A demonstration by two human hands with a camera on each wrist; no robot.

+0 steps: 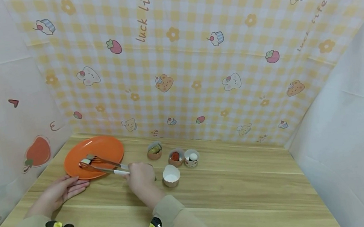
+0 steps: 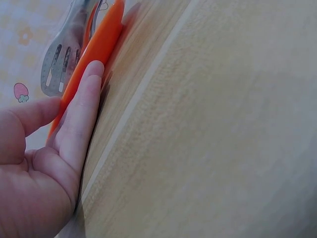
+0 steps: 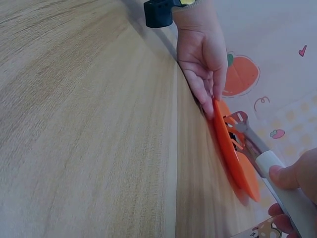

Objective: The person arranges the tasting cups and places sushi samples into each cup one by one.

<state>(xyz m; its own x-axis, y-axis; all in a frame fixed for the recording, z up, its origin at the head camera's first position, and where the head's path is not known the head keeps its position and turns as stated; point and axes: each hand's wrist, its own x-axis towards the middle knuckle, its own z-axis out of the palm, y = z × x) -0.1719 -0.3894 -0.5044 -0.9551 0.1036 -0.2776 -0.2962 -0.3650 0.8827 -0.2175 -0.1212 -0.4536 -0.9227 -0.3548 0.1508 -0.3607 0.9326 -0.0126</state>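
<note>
An orange oval plate (image 1: 111, 145) lies at the back left of the wooden table. My left hand (image 1: 63, 190) holds its near-left rim, thumb on the edge and outstretched fingers along the underside, as the left wrist view (image 2: 49, 183) shows. With my right hand (image 1: 142, 177) I grip metal tongs (image 1: 107, 170) with white handles (image 3: 285, 191). Their slotted heads (image 2: 57, 67) are over the plate, around a small pale and dark piece (image 1: 86, 161); its kind is unclear, and I cannot tell whether it touches the plate.
Right of the plate stand several paper baking cups: one with a greenish piece (image 1: 154, 149), one with a red piece (image 1: 175, 156), one with a white, egg-like piece (image 1: 193, 157). Nearer me is a cup (image 1: 171, 175) showing its white inside. A checked cloth (image 1: 200, 99) hangs behind.
</note>
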